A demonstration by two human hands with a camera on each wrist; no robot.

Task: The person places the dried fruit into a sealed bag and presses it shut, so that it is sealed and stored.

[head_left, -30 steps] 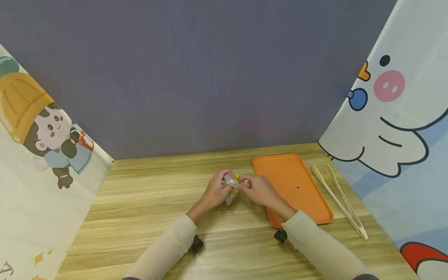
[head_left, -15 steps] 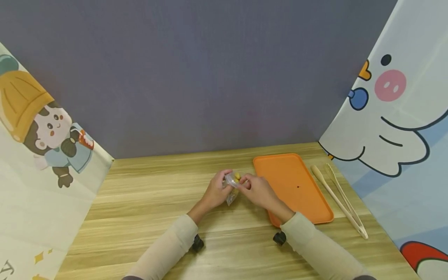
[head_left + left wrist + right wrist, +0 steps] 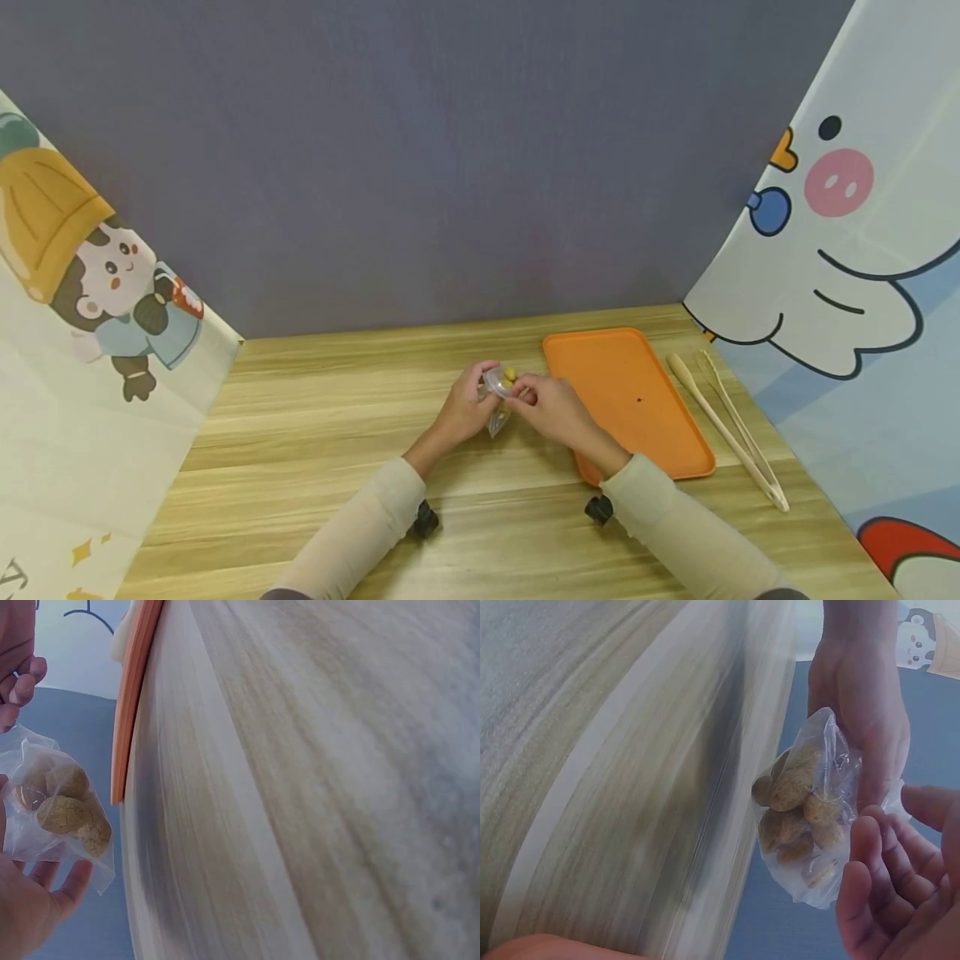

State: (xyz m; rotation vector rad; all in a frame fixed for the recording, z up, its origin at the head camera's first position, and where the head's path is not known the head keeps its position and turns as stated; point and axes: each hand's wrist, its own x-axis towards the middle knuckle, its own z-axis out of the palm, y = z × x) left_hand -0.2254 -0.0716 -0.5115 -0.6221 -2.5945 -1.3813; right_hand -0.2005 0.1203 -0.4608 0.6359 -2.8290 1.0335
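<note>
A clear plastic bag (image 3: 802,862) hangs above the table, holding several brown, lumpy, roundish pieces (image 3: 63,814) with rough skins. My left hand (image 3: 459,408) grips the bag from the left side, near its top. From the right, the thumb and fingertips of my right hand (image 3: 553,407) pinch the bag's edge at its mouth. Between the two hands, a yellowish piece (image 3: 510,374) shows at the bag's mouth in the head view. The bag's lower corner points down toward the table.
An orange tray (image 3: 622,400) lies to the right, partly under my right forearm, with a small dark spot on it. Pale long-handled tongs (image 3: 738,433) lie beyond it. A dark grey panel (image 3: 450,167) backs the wooden table (image 3: 322,417), and printed panels flank both sides.
Both hands stay at nearly the same place. The bag and the yellowish piece at its mouth have shifted slightly between the fingers.
</note>
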